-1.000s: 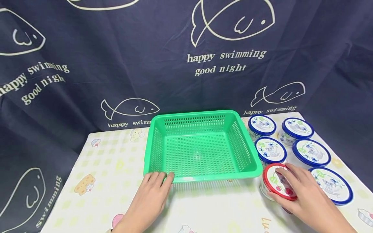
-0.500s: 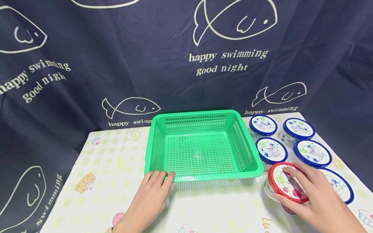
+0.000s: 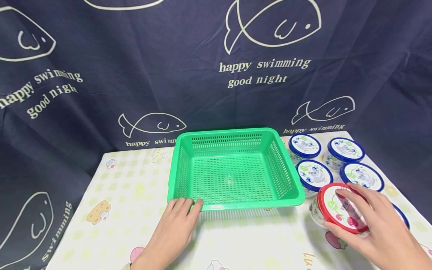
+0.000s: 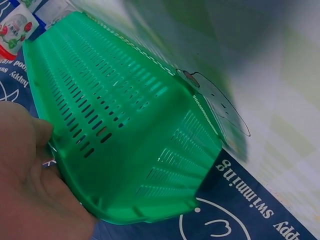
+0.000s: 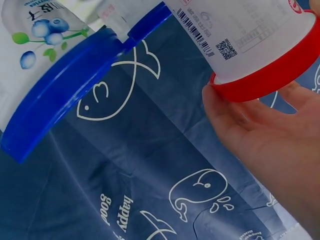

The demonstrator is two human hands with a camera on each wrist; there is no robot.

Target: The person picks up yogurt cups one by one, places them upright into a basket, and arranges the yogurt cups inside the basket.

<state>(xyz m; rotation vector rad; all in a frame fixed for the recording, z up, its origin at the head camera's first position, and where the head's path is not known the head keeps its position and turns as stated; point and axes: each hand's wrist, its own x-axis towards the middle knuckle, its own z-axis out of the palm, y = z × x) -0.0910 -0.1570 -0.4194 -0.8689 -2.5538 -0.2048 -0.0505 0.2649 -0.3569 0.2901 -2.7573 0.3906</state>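
Observation:
My right hand (image 3: 381,225) grips a round plastic tub with a red lid (image 3: 337,206), cherries printed on top. The lid tilts a little toward the right, with fingers across the top and the thumb at the near edge. In the right wrist view this tub (image 5: 235,35) has a barcode on its white side, and my fingers lie along its red rim. My left hand (image 3: 175,228) holds the near left rim of a green slotted basket (image 3: 236,205). Seen from the left wrist, thumb and fingers take that rim from both sides. Inside, the basket holds nothing.
Several blue-lidded tubs (image 3: 314,174) stand in two columns right of the basket. The nearest one (image 3: 401,215) is mostly hidden behind my right hand. A dark fish-print curtain (image 3: 202,90) hangs behind the table, which has a pale checked cloth (image 3: 121,195).
My right hand has moved right with the red-lidded tub and slightly up, now covering more of the nearest blue-lidded tub. Left hand and basket stay in place.

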